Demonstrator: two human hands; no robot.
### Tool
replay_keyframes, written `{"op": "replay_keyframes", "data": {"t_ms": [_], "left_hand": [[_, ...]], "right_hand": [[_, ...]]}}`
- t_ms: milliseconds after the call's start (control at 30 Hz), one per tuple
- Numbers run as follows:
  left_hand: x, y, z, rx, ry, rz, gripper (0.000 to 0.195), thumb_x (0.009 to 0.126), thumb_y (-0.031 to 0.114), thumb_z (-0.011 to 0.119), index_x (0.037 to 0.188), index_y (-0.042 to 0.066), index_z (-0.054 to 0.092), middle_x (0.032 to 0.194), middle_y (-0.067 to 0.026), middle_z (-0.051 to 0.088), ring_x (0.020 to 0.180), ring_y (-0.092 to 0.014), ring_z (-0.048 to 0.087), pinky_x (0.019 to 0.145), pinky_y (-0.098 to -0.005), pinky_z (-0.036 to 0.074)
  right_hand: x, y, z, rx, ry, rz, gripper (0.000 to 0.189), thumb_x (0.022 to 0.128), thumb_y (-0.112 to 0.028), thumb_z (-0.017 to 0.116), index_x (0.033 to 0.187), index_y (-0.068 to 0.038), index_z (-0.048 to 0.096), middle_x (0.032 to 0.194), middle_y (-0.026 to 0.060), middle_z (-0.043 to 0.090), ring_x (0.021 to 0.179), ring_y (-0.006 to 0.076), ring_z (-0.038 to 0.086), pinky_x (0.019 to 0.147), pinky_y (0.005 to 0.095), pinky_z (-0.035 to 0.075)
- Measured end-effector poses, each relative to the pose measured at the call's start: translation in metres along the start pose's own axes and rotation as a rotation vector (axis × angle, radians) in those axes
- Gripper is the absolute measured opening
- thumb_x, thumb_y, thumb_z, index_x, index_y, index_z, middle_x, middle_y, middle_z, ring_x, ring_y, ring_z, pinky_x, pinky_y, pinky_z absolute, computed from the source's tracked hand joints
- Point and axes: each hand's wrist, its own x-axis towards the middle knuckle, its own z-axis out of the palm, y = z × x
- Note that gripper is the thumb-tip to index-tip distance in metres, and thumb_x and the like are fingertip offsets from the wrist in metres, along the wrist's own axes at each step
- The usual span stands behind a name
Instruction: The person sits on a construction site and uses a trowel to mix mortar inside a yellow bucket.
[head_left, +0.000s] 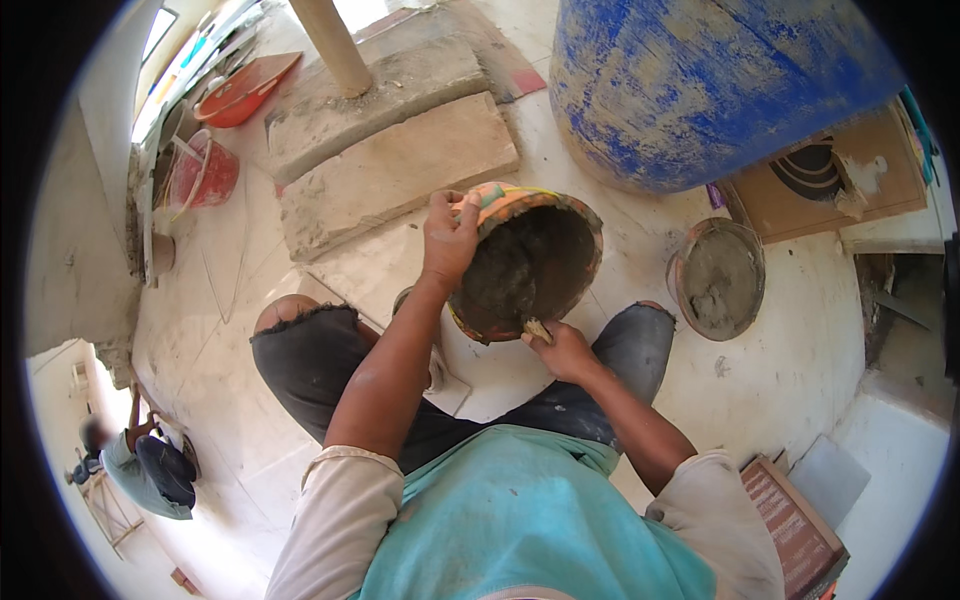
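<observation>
An orange bucket (585, 217) with a mortar-smeared rim is tilted towards me between my knees. Dark wet mortar (510, 262) lines its inside. My left hand (452, 232) grips the bucket's far left rim, by a greenish piece there. At the near rim, my right hand (562, 349) is closed around a worn handle (537, 330), seemingly of a trowel; its blade is hidden in the mortar or behind the rim. To the right stands a second bucket (718, 281), filled almost to the brim with grey mortar.
A large blue drum (675, 97) stands ahead on the right, beside a cardboard sheet (832, 180). Two long slabs (405, 172) lie ahead, with a post (334, 45) on the farther one. A red bucket (206, 176) and red basin (244, 94) are leftward. Another person (150, 465) crouches far left.
</observation>
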Motion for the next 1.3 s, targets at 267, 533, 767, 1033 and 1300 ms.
{"op": "replay_keyframes", "data": {"t_ms": [267, 533, 767, 1033, 1300], "left_hand": [[-0.001, 0.008, -0.005, 0.036, -0.006, -0.056, 0.037, 0.089, 0.034, 0.06, 0.097, -0.001, 0.053, 0.074, -0.0147, 0.062, 0.066, -0.017, 0.058, 0.059, -0.0303, 0.046], [-0.001, 0.007, -0.007, -0.048, 0.049, -0.058, 0.036, 0.089, 0.033, 0.06, 0.096, -0.001, 0.053, 0.07, -0.0116, 0.06, 0.061, -0.015, 0.055, 0.056, -0.0294, 0.044], [0.001, 0.005, -0.003, 0.049, 0.028, -0.01, 0.037, 0.088, 0.034, 0.06, 0.096, -0.002, 0.053, 0.068, -0.0108, 0.058, 0.057, -0.014, 0.052, 0.054, -0.0303, 0.043], [0.007, 0.0, -0.005, -0.016, 0.054, -0.059, 0.039, 0.089, 0.036, 0.059, 0.096, -0.002, 0.053, 0.07, -0.0116, 0.059, 0.064, -0.017, 0.056, 0.059, -0.0317, 0.045], [0.011, -0.006, -0.005, -0.082, 0.057, -0.09, 0.036, 0.089, 0.033, 0.06, 0.094, -0.001, 0.052, 0.069, -0.008, 0.055, 0.064, -0.015, 0.053, 0.059, -0.0302, 0.043]], "right_hand": [[0.028, -0.011, -0.012, -0.127, -0.077, -0.017, 0.044, 0.083, -0.036, 0.062, 0.103, 0.003, 0.061, 0.09, 0.025, 0.064, 0.089, 0.039, 0.062, 0.077, 0.042, 0.048], [0.001, -0.01, -0.001, -0.056, 0.028, -0.062, 0.043, 0.083, -0.037, 0.063, 0.099, 0.002, 0.062, 0.087, 0.0242, 0.064, 0.086, 0.0389, 0.062, 0.074, 0.0428, 0.047], [0.043, -0.002, 0.003, 0.114, -0.065, 0.08, 0.041, 0.084, -0.036, 0.064, 0.094, 0.004, 0.06, 0.063, 0.0145, 0.06, 0.052, 0.0248, 0.06, 0.053, 0.0374, 0.047], [0.01, -0.011, 0.003, 0.336, -0.111, 0.08, 0.033, 0.087, -0.032, 0.063, 0.091, 0.0, 0.059, 0.055, 0.0033, 0.05, 0.043, 0.0131, 0.051, 0.042, 0.0294, 0.04], [-0.014, -0.013, -0.006, 0.441, -0.134, 0.106, 0.034, 0.088, -0.03, 0.062, 0.101, 0.0, 0.06, 0.064, 0.0031, 0.053, 0.049, 0.0103, 0.05, 0.044, 0.0266, 0.042]]}}
